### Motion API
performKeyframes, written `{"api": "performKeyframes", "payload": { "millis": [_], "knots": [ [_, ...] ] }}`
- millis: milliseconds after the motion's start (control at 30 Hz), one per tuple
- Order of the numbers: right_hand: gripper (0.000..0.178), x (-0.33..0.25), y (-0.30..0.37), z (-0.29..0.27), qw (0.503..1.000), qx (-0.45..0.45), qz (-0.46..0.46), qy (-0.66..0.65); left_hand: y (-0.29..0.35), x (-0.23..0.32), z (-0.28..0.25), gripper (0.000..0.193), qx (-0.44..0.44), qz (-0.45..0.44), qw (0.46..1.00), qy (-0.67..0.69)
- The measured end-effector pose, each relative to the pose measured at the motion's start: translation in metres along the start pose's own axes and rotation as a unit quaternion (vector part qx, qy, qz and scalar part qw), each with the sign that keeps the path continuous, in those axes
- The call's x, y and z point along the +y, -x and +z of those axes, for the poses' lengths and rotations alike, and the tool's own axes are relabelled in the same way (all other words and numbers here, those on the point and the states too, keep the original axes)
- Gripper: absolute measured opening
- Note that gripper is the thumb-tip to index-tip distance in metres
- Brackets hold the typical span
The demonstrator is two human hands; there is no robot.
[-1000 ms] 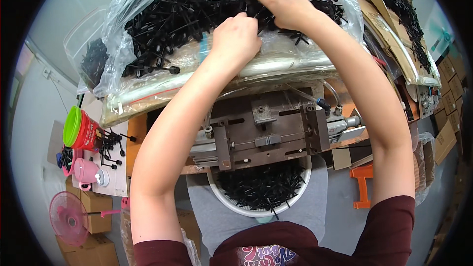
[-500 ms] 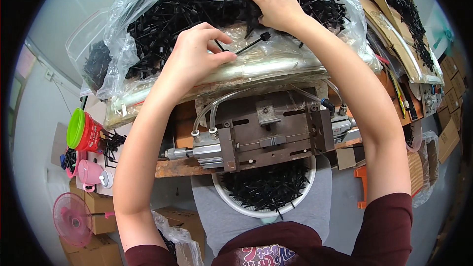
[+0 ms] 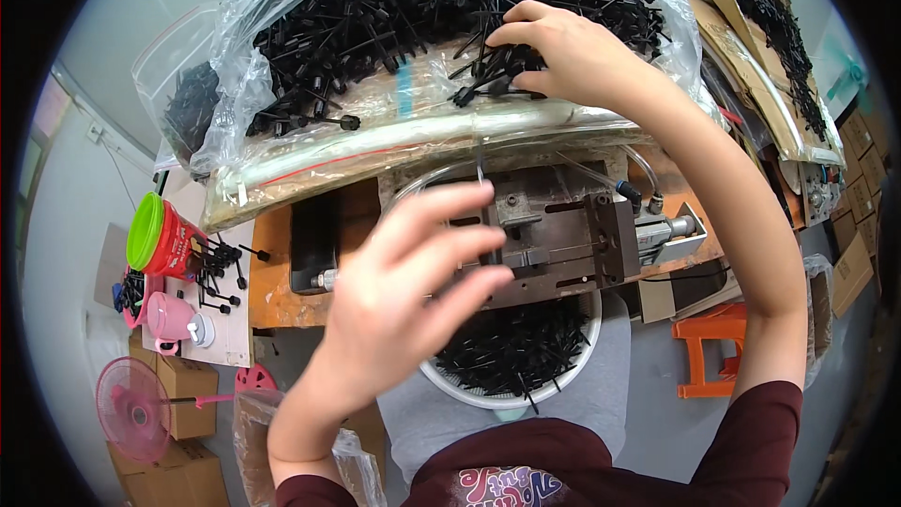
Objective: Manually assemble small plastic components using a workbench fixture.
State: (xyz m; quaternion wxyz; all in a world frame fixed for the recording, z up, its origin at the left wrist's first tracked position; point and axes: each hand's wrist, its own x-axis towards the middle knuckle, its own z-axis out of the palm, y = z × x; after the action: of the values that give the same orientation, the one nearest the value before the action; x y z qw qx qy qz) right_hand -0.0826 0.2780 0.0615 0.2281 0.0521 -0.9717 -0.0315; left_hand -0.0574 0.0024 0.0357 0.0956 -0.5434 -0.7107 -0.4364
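Observation:
My left hand is over the brown metal clamping fixture, its fingers spread and blurred by motion. I make out nothing held in it. At the front of a large heap of black plastic stems with knobbed ends, my right hand has its fingers and thumb curled around a small clump of these stems. Part of that clump is hidden behind the fingers. Beneath the fixture, a white round basket full of similar black stems rests on my lap.
Clear plastic sheeting lines the heap's edges. On the left stand a red and green bucket, loose black stems, a pink cup and a pink fan. An orange stool and a carton of black parts are on the right.
My left hand has moved from the heap's front edge down over the fixture, its fingers spreading. My right hand has shifted slightly right and nearer, and black stems now lie closer to the front edge.

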Motion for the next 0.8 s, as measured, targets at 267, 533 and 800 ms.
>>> {"api": "performKeyframes", "payload": {
  "millis": [267, 533, 800],
  "knots": [
    [0.006, 0.003, 0.023, 0.006, 0.992, 0.067, -0.104, -0.037, 0.051, 0.013, 0.043, 0.030, -0.004, -0.034, 0.995, 0.089],
    [0.014, -0.006, 0.007, 0.001, 0.991, -0.089, -0.066, -0.069, 0.070, 0.005, 0.082, 0.025, -0.031, -0.016, 0.995, -0.088],
    [0.013, -0.009, 0.011, -0.005, 0.992, -0.018, -0.078, -0.097, 0.067, 0.001, 0.098, 0.024, -0.045, 0.000, 0.987, -0.152]
  ]
}}
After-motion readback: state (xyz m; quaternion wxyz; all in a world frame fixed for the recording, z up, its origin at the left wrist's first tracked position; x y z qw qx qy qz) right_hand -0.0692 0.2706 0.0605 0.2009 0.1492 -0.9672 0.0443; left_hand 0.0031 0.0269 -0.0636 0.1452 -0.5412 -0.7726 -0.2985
